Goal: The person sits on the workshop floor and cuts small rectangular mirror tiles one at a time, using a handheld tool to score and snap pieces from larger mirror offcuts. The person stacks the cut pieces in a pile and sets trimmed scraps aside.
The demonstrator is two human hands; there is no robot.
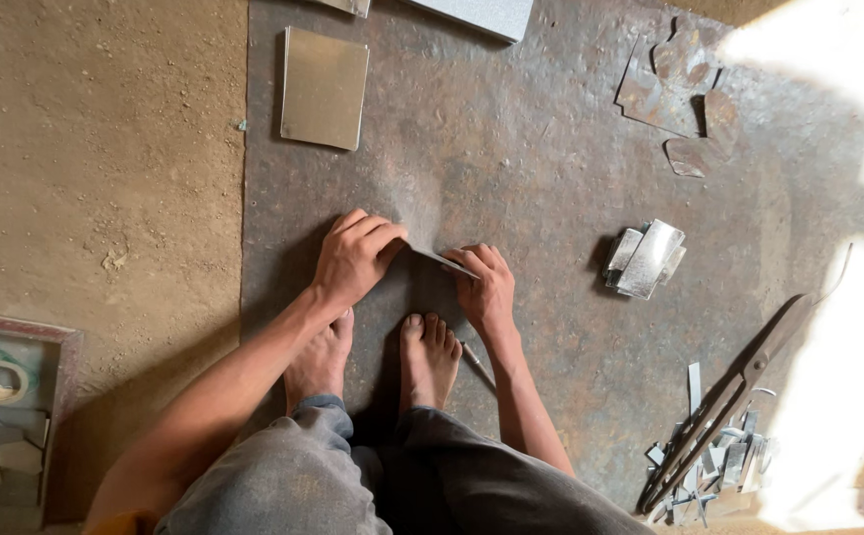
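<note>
I pinched the thin metal strip (440,260) at each end, left hand (353,260) and right hand (485,287), grip closed narrow on it, low over the iron floor plate (511,149); even pressure would keep it straight.

We have only one view, from the head, looking straight down and near. Our left hand (355,260) and right hand (485,287) are in the centre, our feet just below them.
</note>
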